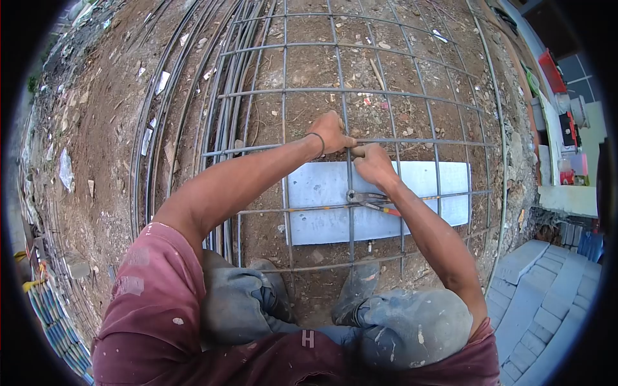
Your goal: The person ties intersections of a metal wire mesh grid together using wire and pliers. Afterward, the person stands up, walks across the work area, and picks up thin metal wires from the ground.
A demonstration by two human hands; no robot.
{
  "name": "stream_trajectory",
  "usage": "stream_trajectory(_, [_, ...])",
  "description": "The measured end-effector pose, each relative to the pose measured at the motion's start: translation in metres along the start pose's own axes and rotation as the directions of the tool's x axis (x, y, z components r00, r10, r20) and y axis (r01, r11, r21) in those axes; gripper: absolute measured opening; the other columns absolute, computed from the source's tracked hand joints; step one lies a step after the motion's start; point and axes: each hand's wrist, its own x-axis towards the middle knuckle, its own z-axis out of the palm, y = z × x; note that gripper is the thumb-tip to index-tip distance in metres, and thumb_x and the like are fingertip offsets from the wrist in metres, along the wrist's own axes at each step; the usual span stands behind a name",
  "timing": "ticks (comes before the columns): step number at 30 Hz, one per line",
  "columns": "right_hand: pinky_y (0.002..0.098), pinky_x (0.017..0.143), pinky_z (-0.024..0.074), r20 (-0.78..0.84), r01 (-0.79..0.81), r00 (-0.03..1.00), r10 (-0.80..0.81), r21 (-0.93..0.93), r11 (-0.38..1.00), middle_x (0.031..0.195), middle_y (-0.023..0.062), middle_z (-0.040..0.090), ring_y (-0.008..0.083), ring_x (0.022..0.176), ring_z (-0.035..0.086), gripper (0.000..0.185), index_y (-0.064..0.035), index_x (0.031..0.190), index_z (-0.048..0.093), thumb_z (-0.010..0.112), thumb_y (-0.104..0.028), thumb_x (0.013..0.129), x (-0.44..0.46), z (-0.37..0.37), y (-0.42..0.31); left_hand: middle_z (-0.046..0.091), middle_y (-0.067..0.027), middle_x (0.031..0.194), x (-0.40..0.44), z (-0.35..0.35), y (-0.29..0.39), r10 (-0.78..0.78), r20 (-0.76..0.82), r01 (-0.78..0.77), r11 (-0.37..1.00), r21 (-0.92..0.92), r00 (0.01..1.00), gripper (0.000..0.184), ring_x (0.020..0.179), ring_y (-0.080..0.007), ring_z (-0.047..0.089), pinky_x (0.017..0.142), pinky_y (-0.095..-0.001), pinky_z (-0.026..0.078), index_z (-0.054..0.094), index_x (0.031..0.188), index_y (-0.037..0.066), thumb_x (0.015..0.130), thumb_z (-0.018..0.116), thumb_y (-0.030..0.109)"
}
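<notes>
A grid of steel rebar [344,96] spreads before me. At one crossing of its bars, my left hand [330,132] and my right hand [374,165] meet almost fingertip to fingertip. The left one has its fingers curled in close to the crossing; the right one pinches just below it. Whatever is between the fingers is too small to make out. Nearer to me, a pair of pincers [365,198] with red and yellow grips rests by another crossing, its handles partly under my right forearm. Beneath this stretch of mesh lies a pale flat board [318,225] with dark marks.
Long loose rebars [237,83] run in a bundle along the left side of the mesh. The ground is bare soil [103,128] with stones and scraps. At the right are grey paving blocks [541,309] and a ledge [570,201] with assorted items near it.
</notes>
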Motion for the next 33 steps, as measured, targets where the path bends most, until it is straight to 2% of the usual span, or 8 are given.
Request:
stream_trajectory(6, [0.0334, 0.097, 0.0499, -0.073, -0.034, 0.994, 0.086, 0.532, 0.846, 0.115, 0.0196, 0.075, 0.0238, 0.106, 0.069, 0.041, 0.0134, 0.122, 0.068, 0.052, 0.005, 0.084, -0.005, 0.014, 0.006, 0.072, -0.0184, 0.085, -0.012, 0.005, -0.002, 0.248, -0.156, -0.222, 0.960, 0.170, 0.956, 0.057, 0.085, -0.0324, 0.073, 0.075, -0.0430, 0.057, 0.057, 0.109, -0.002, 0.074, 0.092, 0.025])
stream_trajectory(10, [0.0274, 0.080, 0.0433, -0.121, -0.107, 0.955, 0.272, 0.713, 0.693, 0.101, 0.0126, 0.073, 0.0145, 0.088, 0.057, 0.024, 0.0079, 0.092, 0.071, 0.055, 0.008, 0.076, 0.016, 0.039, 0.009, 0.071, -0.0190, 0.081, -0.014, 0.008, -0.005, 0.330, -0.185, -0.294, 0.936, 0.195, 0.926, 0.054, 0.079, -0.0340, 0.072, 0.072, -0.0445, 0.056, 0.055, 0.107, -0.003, 0.074, 0.091, 0.022])
stream_trajectory(12, [0.0342, 0.057, 0.0374, -0.356, 0.051, 0.885, 0.300, 0.715, 0.697, 0.069, 0.0029, 0.062, 0.0112, 0.065, 0.051, 0.016, 0.0033, 0.069, 0.069, 0.059, -0.002, 0.081, 0.023, 0.062, 0.009, 0.070, -0.0204, 0.083, -0.008, 0.007, -0.009, 0.310, -0.142, -0.273, 0.934, 0.232, 0.940, 0.058, 0.083, -0.0344, 0.072, 0.072, -0.0436, 0.056, 0.056, 0.106, -0.004, 0.075, 0.092, 0.028])
stream_trajectory(17, [0.0352, 0.049, 0.0236, -0.233, -0.036, 0.889, 0.394, 0.823, 0.568, 0.058, -0.0043, 0.045, 0.0085, 0.052, 0.038, 0.024, -0.0088, 0.057, 0.051, 0.056, 0.005, 0.075, 0.015, 0.052, -0.011, 0.075, -0.0165, 0.083, 0.012, 0.000, -0.015, 0.108, 0.173, -0.138, 0.976, 0.169, 0.979, 0.055, 0.079, -0.0236, 0.073, 0.073, -0.0369, 0.056, 0.068, 0.105, -0.004, 0.087, 0.081, 0.046])
stream_trajectory(25, [0.0330, 0.054, 0.0372, -0.271, -0.030, 0.922, 0.278, 0.664, 0.747, 0.066, -0.0026, 0.051, 0.0105, 0.062, 0.051, 0.014, -0.0036, 0.067, 0.058, 0.059, 0.003, 0.079, -0.001, 0.045, -0.008, 0.075, -0.0094, 0.080, 0.012, -0.012, -0.014, 0.068, 0.376, -0.047, 0.997, -0.065, 0.924, 0.044, 0.073, -0.0177, 0.072, 0.068, -0.0359, 0.058, 0.076, 0.090, -0.001, 0.095, 0.075, 0.043])
stream_trajectory(27, [0.0370, 0.079, 0.0534, -0.280, -0.030, 0.941, 0.190, 0.488, 0.872, 0.094, 0.0154, 0.069, 0.0250, 0.090, 0.069, 0.022, 0.0021, 0.101, 0.061, 0.065, -0.002, 0.079, 0.002, 0.046, 0.009, 0.078, -0.0140, 0.089, 0.018, -0.016, -0.011, 0.102, 0.410, -0.118, 0.993, 0.013, 0.906, 0.048, 0.071, -0.0197, 0.074, 0.059, -0.0313, 0.059, 0.078, 0.092, -0.001, 0.098, 0.069, 0.047])
stream_trajectory(30, [0.0312, 0.071, 0.0493, -0.270, 0.025, 0.953, 0.136, 0.520, 0.854, 0.092, 0.0085, 0.064, 0.0134, 0.085, 0.060, 0.019, 0.0020, 0.100, 0.060, 0.062, 0.001, 0.081, 0.003, 0.046, 0.017, 0.077, -0.0106, 0.089, 0.020, -0.020, -0.005, -0.012, 0.490, -0.027, 0.997, 0.073, 0.872, 0.051, 0.087, -0.0209, 0.076, 0.075, -0.0331, 0.060, 0.075, 0.102, -0.001, 0.099, 0.066, 0.049])
stream_trajectory(33, [0.0335, 0.077, 0.0522, -0.243, 0.016, 0.964, 0.109, 0.464, 0.886, 0.092, 0.0126, 0.069, 0.0202, 0.088, 0.066, 0.024, 0.0019, 0.103, 0.061, 0.066, -0.001, 0.080, -0.008, 0.034, 0.013, 0.076, -0.0112, 0.089, 0.025, -0.018, -0.009, -0.001, 0.535, -0.042, 0.997, 0.068, 0.845, 0.054, 0.086, -0.0221, 0.076, 0.068, -0.0348, 0.060, 0.073, 0.099, -0.001, 0.100, 0.064, 0.052])
